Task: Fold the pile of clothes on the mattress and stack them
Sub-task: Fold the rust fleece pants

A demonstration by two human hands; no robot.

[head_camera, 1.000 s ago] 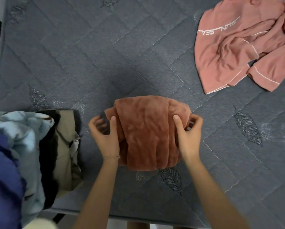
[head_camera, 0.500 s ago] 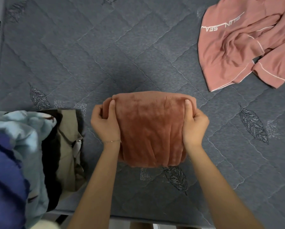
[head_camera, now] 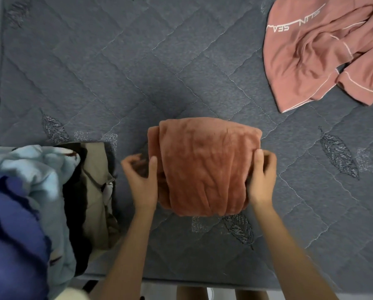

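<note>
Closes final fold on rust fleece garment (head_camera: pixel 205 165), lying near front edge of mattress (head_camera: pixel 138 72). Pinches left layers in left hand (head_camera: pixel 141 180), clamps right edge in right hand (head_camera: pixel 262 176), thumb on top. Next, probably: lift level, keep layers together, set clear of clothes pile (head_camera: pixel 29 191)

White lettering "SUN SEA" was read upside down on the pink garment (head_camera: pixel 311 61) in the upper right of the frame, set along a thin white line. No other text was legible.
</note>
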